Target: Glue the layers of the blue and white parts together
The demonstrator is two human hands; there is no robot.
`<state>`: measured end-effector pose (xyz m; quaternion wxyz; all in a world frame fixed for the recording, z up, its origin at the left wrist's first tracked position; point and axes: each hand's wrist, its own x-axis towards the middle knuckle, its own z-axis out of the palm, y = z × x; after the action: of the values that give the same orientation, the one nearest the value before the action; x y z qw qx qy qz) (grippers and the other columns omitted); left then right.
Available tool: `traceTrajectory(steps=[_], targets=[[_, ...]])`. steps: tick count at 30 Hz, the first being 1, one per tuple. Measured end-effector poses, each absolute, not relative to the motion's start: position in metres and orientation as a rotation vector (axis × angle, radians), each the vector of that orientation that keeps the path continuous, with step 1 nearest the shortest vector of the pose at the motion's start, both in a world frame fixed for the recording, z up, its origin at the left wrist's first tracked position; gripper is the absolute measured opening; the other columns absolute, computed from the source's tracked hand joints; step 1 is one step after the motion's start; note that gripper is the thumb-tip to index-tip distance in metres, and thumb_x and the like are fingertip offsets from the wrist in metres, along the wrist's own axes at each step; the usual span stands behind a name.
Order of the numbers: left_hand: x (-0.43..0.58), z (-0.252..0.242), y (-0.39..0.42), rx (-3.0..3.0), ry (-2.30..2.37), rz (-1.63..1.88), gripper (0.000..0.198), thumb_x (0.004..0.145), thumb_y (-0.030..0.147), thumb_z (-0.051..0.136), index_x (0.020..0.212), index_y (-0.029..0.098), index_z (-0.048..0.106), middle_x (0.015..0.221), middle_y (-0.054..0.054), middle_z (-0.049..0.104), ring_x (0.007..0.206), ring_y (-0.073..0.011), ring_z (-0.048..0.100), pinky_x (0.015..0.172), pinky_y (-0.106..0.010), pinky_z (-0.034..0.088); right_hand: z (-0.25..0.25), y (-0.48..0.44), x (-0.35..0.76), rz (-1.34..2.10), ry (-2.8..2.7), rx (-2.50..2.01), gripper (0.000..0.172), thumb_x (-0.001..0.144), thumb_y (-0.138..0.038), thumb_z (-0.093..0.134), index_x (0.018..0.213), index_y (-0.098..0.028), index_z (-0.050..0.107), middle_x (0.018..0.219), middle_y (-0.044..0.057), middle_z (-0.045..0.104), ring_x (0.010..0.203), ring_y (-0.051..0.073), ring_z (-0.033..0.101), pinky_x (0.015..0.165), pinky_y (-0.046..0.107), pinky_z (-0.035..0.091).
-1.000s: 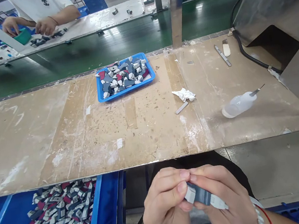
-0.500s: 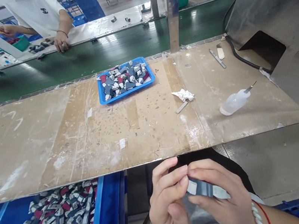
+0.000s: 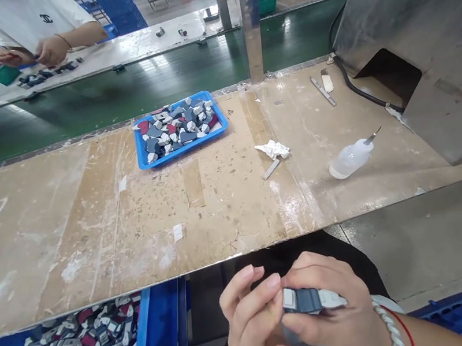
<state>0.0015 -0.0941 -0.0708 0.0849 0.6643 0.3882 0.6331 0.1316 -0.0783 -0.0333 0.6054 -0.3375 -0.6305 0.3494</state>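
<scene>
My right hand [image 3: 335, 308] grips a small dark-grey-and-white moulded piece [image 3: 308, 300], thumb below it and fingers above. The piece lies sideways, with a white block at its left end and a white tip to the right. Close by on the left is my left hand [image 3: 255, 327], palm partly turned up, fingers stretched out and thumb apart from them. Its fingertips reach the left end of the piece; whether they press on it is hard to tell. Both hands are over my lap, just below the table's front edge.
On the table [image 3: 229, 214] stand a blue tray [image 3: 140, 152] of similar pieces, crumpled tissue [image 3: 273, 149], a metal strip [image 3: 271, 169], a clear needle-tipped bottle [image 3: 349, 160] and a knife [image 3: 323, 91]. A blue bin [image 3: 142, 345] of pieces is lower left. Co-workers sit beyond the green conveyor [image 3: 179, 67].
The view has shifted slightly. The piece has turned in my right hand, showing more of its side. My left thumb has lowered. The co-worker at left has brought both hands together.
</scene>
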Motion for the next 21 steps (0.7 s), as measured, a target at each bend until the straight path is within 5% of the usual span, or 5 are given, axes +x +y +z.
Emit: traceTrajectory(steps=[4,9,15,21], targets=[[-0.001,-0.069,-0.090,2.175,1.168,1.857,0.033,0.100,0.034,0.049,0.110,0.012,0.071,0.103,-0.009,0.074,0.109,-0.0289,0.065,0.085,-0.039,0.059,-0.041,-0.078,0.128,1.213,-1.188,-0.813,0.021,0.084,-0.037,0.077,0.082,-0.017,0.071,0.065,-0.002,0.053,0.055,0.007,0.048,0.051,0.017,0.042],[-0.002,-0.060,-0.079,2.334,1.045,1.732,0.028,0.097,0.031,0.053,0.106,0.012,0.071,0.103,-0.009,0.075,0.125,-0.0285,0.059,0.098,-0.040,0.057,-0.053,-0.079,0.123,1.769,-0.648,-0.528,0.031,0.078,-0.048,0.081,0.077,-0.020,0.067,0.067,-0.003,0.043,0.051,0.005,0.033,0.046,0.016,0.029],[-0.001,-0.047,-0.064,2.080,0.923,1.539,0.026,0.100,0.035,0.053,0.105,0.017,0.072,0.103,-0.009,0.077,0.107,-0.0252,0.069,0.103,-0.043,0.054,-0.059,-0.075,0.121,2.056,-0.295,-0.378,0.033,0.077,-0.050,0.082,0.083,-0.022,0.065,0.065,-0.004,0.036,0.054,0.008,0.034,0.050,0.017,0.031],[-0.001,-0.043,-0.065,1.683,0.995,1.419,0.033,0.100,0.040,0.058,0.125,0.020,0.065,0.118,-0.009,0.070,0.122,-0.0246,0.058,0.107,-0.039,0.047,-0.062,-0.074,0.122,2.128,-0.292,-0.223,0.036,0.083,-0.053,0.076,0.081,-0.018,0.066,0.058,-0.007,0.031,0.046,0.005,0.018,0.046,0.018,0.024]])
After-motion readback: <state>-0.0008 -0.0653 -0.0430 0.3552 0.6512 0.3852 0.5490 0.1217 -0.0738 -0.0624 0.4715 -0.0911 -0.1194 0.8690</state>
